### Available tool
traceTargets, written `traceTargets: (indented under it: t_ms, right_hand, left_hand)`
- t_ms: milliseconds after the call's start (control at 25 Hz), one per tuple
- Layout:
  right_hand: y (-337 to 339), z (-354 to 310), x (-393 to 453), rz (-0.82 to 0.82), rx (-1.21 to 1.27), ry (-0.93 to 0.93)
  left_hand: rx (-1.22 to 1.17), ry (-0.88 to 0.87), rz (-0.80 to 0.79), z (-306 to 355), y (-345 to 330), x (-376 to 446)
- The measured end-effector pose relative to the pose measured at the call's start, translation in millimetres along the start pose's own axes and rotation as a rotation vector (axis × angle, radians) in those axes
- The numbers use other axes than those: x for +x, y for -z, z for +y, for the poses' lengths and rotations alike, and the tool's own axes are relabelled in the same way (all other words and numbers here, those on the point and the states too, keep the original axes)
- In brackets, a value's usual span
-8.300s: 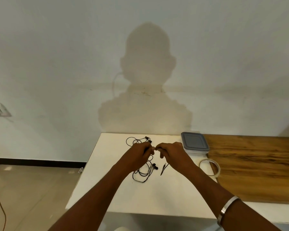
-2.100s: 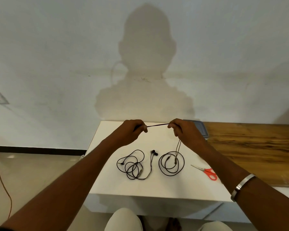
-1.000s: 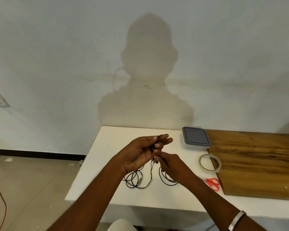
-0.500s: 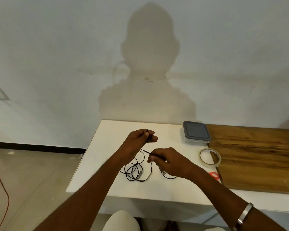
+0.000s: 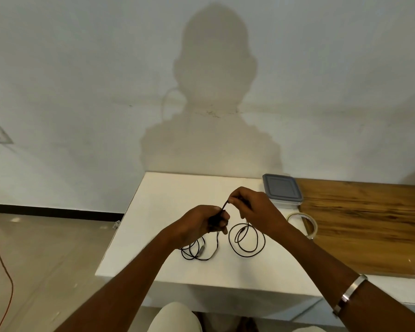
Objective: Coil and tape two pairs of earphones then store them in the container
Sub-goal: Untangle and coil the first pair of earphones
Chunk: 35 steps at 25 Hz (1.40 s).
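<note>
A black earphone cable (image 5: 246, 240) hangs from the right hand (image 5: 254, 209) into round loops lying flat on the white table (image 5: 158, 212). A short stretch slants up from the left hand (image 5: 201, 224), which curls around a gathered bundle, to the right fingertips pinching it. The second earphones (image 5: 197, 250) lie tangled just left. Beyond sit the lidded container (image 5: 282, 190) and tape roll (image 5: 303, 222).

My arms are bare to the elbow, no sleeves; a flat silver bangle (image 5: 350, 296) circles my right wrist. Pale trousers (image 5: 175, 318) cover my knees; my fingers (image 5: 222, 218) wear no rings.
</note>
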State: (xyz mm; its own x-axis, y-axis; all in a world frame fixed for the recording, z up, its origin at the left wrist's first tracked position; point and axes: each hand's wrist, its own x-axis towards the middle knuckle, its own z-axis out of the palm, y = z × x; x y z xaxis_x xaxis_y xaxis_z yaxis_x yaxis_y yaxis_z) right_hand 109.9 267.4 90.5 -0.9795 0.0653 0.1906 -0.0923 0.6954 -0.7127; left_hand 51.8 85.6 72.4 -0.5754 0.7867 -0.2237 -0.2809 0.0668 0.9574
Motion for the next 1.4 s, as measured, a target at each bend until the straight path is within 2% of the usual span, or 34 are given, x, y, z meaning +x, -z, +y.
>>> traceTargets:
  t_ms: [120,240,440,600,800,960,1120,1400]
  right_hand:
    - [-6,8,0,0.024,-0.028,-0.032]
    - [-14,11,-3,-0.025,-0.021,-0.038]
    - [-27,5,-11,-0.176,0.015,-0.080]
    - [-31,-1,-16,-0.291,0.085,-0.066]
    - [-24,-8,-19,-0.406,0.111,-0.043]
    - [-14,-17,-18,-0.379,0.132,0.012]
    - [-5,-18,-7,-0.220,0.135,0.070]
    - [-4,3,3,-0.016,-0.050,0.029]
  left_hand:
    - [-0.122,-0.057,-0.082,7,-3,1]
    - [-0.225,-0.123,-0.133,14,-9,0]
    - [-0.450,-0.246,0.057,25,-14,7]
    - [-0.311,-0.300,0.190,21,-5,14]
    - [0.028,-0.319,0.310,7,3,14]
    - [0.142,-0.255,0.315,-3,5,10]
    - [0.257,-0.127,0.221,-8,4,3]
    - [0.010,-0.078,0.016,-8,3,-6]
